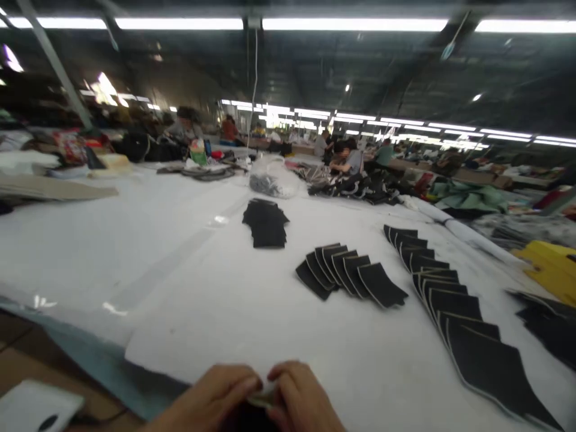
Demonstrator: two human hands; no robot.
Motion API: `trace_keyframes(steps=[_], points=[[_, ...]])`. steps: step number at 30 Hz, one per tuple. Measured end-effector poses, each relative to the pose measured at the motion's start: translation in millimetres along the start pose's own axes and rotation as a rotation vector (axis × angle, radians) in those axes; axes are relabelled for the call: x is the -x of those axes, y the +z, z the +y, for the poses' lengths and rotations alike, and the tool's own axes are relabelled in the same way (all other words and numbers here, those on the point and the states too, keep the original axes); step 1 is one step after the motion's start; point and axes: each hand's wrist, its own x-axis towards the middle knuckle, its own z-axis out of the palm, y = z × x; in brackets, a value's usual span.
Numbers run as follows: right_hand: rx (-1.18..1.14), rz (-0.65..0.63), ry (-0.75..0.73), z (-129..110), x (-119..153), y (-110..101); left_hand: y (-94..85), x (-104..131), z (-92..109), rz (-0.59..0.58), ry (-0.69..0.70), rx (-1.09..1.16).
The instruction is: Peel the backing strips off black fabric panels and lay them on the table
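Observation:
At the table's near edge, my left hand (220, 390) and my right hand (302, 397) are close together, thumbs and fingers closed. Between them they pinch a black fabric piece (261, 398) by its pale edge; the rest of it hangs dark below and is mostly hidden by the hands. Ahead on the white tabletop (216, 312) lies a fanned row of black panels (351, 270) with pale edges. A longer overlapping row of similar panels (463, 306) runs down the right side. Farther back sits a stack of black pieces (266, 225).
A clear plastic bag (274, 177) and a heap of dark material (355, 186) lie at the table's far side. To the right are a yellow object (551, 267) and more black pieces (549, 330). A white device (38, 408) is at lower left. Several people work in the background.

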Motion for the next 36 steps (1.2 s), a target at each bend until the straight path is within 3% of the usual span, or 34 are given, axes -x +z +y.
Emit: trace_keyframes(steps=[4, 13, 22, 29, 36], points=[[-0.133, -0.025, 0.128, -5.5, 2.6, -2.8, -0.4, 13.1, -8.9, -0.03, 0.099, -0.052], [-0.084, -0.061, 0.054, -6.8, -8.7, 0.1, 9.1, 12.7, -22.6, 0.023, 0.147, -0.079], [0.012, -0.063, 0.024, -8.4, -9.1, 3.5, 7.8, 17.2, -10.5, -0.034, 0.149, -0.048], [0.049, 0.027, -0.013, -4.9, -4.8, 5.1, 6.8, 12.2, 1.4, -0.084, 0.121, 0.012], [0.085, -0.116, -0.021, -1.9, 3.2, -14.6, 13.0, 11.2, -5.2, -0.114, 0.103, -0.043]])
